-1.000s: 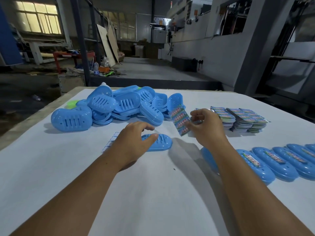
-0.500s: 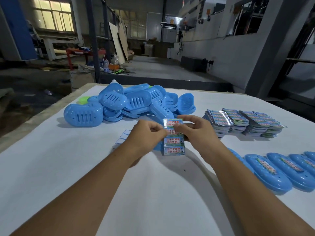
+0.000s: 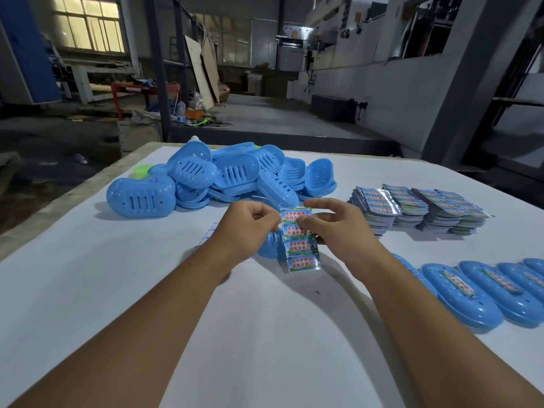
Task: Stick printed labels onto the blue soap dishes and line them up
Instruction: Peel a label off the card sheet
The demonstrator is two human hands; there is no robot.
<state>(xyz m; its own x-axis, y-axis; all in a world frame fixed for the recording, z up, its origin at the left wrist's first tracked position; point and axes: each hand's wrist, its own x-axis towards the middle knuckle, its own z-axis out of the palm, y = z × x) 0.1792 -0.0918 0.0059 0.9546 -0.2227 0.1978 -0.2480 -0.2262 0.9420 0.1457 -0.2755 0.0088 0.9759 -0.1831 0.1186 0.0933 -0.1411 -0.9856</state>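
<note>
On the white table (image 3: 117,290), a heap of bare dishes (image 3: 223,175) lies at the far left, stacks of label sheets (image 3: 412,210) sit at the far right, and a row of labelled dishes (image 3: 477,293) runs along the near right edge. My left hand (image 3: 250,228) and right hand (image 3: 338,225) are both pinched shut on the top of one label strip (image 3: 300,240), which hangs upright between them. It partly hides a single dish (image 3: 269,245) lying on the table just behind it, with a blank backing sheet (image 3: 210,234) to its left.
</note>
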